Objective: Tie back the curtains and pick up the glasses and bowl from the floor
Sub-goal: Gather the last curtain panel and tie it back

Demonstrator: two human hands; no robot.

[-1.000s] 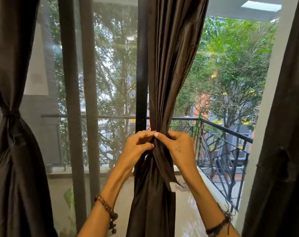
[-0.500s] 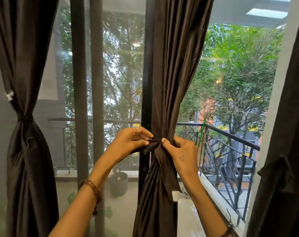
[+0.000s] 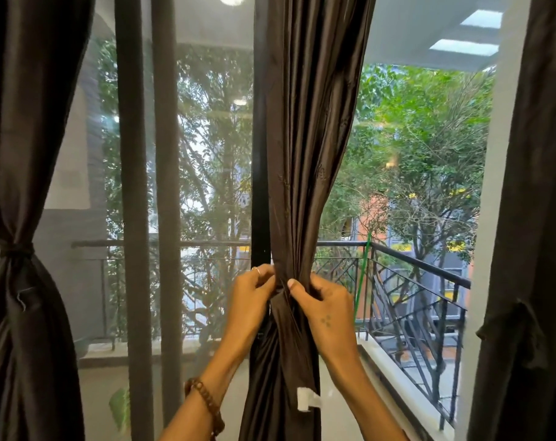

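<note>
A dark brown middle curtain (image 3: 308, 154) hangs gathered in front of the window frame. My left hand (image 3: 249, 300) and my right hand (image 3: 323, 310) pinch it from either side at its narrow waist, fingers closed on the fabric and a band of the same cloth there. A white tag (image 3: 306, 396) sticks out lower down. The left curtain (image 3: 19, 313) is tied at its waist with a knot (image 3: 14, 249). A third dark curtain (image 3: 531, 249) hangs at the right edge. No glasses or bowl are in view.
A sliding glass door with dark vertical frames (image 3: 133, 218) stands behind the curtains. Beyond it lies a balcony with a black metal railing (image 3: 413, 297) and trees. A white wall post (image 3: 490, 218) stands right of the opening.
My hands have come closer together at the curtain's waist, the left one moving in against the fabric. The view has tilted up slightly.
</note>
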